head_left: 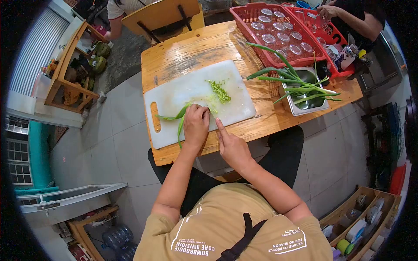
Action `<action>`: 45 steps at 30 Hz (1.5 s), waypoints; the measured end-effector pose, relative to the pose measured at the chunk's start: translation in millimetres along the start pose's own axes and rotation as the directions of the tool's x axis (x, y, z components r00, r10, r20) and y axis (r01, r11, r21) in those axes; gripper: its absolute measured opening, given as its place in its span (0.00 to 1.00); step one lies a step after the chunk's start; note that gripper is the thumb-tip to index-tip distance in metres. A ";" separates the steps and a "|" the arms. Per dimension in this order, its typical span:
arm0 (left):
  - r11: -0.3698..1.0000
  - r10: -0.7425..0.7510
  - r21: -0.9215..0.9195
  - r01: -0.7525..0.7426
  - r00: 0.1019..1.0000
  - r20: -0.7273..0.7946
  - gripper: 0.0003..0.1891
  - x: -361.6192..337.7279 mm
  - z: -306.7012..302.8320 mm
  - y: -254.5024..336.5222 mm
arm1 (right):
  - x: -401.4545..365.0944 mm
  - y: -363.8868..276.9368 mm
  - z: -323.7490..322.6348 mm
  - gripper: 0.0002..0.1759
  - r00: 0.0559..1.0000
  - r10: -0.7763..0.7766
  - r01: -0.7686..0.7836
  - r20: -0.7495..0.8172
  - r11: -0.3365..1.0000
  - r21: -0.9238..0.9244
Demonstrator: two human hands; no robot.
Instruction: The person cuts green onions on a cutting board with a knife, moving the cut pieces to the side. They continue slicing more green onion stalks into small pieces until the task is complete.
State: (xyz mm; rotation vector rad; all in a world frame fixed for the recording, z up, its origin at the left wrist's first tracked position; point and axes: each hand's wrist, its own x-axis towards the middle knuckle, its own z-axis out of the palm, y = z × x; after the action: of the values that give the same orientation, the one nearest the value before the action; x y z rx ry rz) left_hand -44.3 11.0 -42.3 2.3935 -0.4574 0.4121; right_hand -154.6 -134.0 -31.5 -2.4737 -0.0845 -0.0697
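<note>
My left hand point(196, 123) is closed around green onion leaves point(174, 116) on the white cutting board point(174, 95); the leaf ends stick out to its left. Just to the right, my right hand point(233, 147) is closed with its index finger stretched toward the board, over a knife that is mostly hidden. The blade is hard to make out between the two hands. Chopped green onion point(220, 92) lies in a small heap near the board's right part. Whole green onions point(300, 85) rest across a metal container point(312, 108) at the table's right.
The board lies on a wooden table point(167, 56). A red basket point(248, 32) of upturned glasses stands at the back right, beside a red tray point(335, 35) where a person's hands point(328, 11) hold something. A wooden chair point(161, 19) and another person are beyond the table.
</note>
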 end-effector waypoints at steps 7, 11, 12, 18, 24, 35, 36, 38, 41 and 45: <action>1.000 -0.022 -0.017 0.022 1.000 0.001 0.03 -0.7 0.1 -2.0 | 28.0 1.9 13.4 0.42 1.000 0.001 0.001 0.025 0.998 -0.062; 1.000 -0.016 -0.021 0.016 1.000 -0.026 0.03 -2.6 -1.2 -5.0 | 3.5 -2.1 3.6 0.39 1.000 -0.009 0.012 0.026 0.995 -0.100; 0.999 -0.019 -0.031 0.019 1.000 -0.024 0.03 -2.8 -1.8 -5.2 | -2.9 -4.1 -2.2 0.40 0.998 0.002 0.005 0.060 0.992 -0.125; 0.999 -0.037 -0.038 0.037 0.999 0.006 0.04 -3.7 -4.8 1.3 | 12.3 4.3 9.4 0.41 0.999 0.007 0.002 0.043 0.981 -0.193; 0.999 -0.021 -0.040 0.021 1.000 0.004 0.05 -4.5 -8.6 -1.8 | 13.7 6.2 0.6 0.38 1.000 0.013 -0.011 0.029 0.999 -0.042; 0.997 -0.053 -0.054 0.054 0.998 0.025 0.05 -0.9 -1.9 -3.3 | 17.6 0.4 5.4 0.35 0.997 0.043 -0.045 0.059 0.998 0.035; 0.997 -0.057 -0.047 0.058 0.998 0.026 0.05 0.0 -2.4 -2.8 | 25.9 1.5 10.1 0.35 0.999 0.029 -0.029 0.040 1.000 0.007; 0.998 -0.055 -0.040 0.055 0.998 0.023 0.05 2.2 -2.1 -1.9 | 29.8 3.6 12.7 0.35 1.000 0.011 -0.010 0.015 1.000 -0.022; 0.999 -0.033 -0.038 0.033 0.999 0.012 0.05 -0.8 -3.5 -5.9 | 19.7 -1.7 11.5 0.36 0.999 0.025 -0.023 0.044 0.998 -0.051; 0.999 -0.003 -0.039 0.002 1.000 -0.014 0.05 -4.5 -5.8 -5.2 | -3.7 2.1 6.9 0.48 0.998 -0.004 0.014 0.063 0.987 -0.158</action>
State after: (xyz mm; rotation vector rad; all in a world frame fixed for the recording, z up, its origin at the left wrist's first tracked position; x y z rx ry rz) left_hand -47.1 19.5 -42.8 2.3520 -0.4519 0.4153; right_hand -157.9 -131.5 -38.4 -2.6350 -0.1215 -0.0023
